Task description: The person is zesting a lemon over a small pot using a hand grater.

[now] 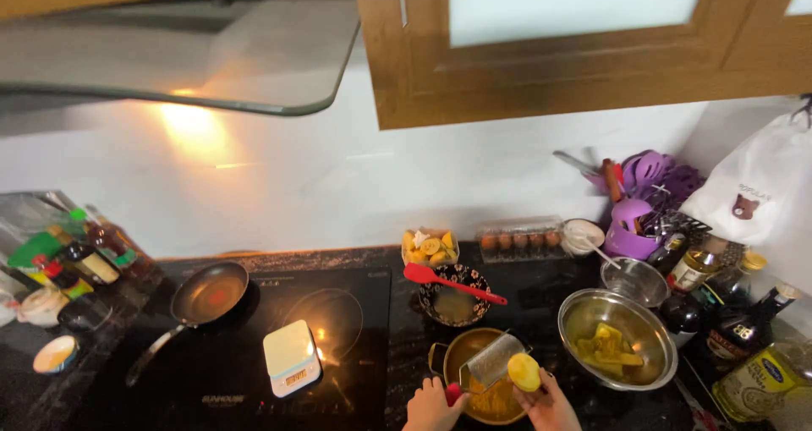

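At the bottom edge, my left hand [431, 407] grips the red handle of a metal grater [492, 362] that leans over a brass-coloured pot [448, 356]. My right hand [551, 404] holds a yellow peeled potato [523, 372] against the grater's face. Orange-yellow gratings lie in the pot under the grater. To the right stands a steel bowl [653, 370] with yellow pieces in it.
A dark cooktop carries a frying pan [208, 295] and a small white kitchen scale [290, 356]. A red spatula [448, 282] rests across a patterned bowl. Behind are an egg carton [518, 239], a tub of cut fruit [430, 247], purple utensils, bottles at both sides.
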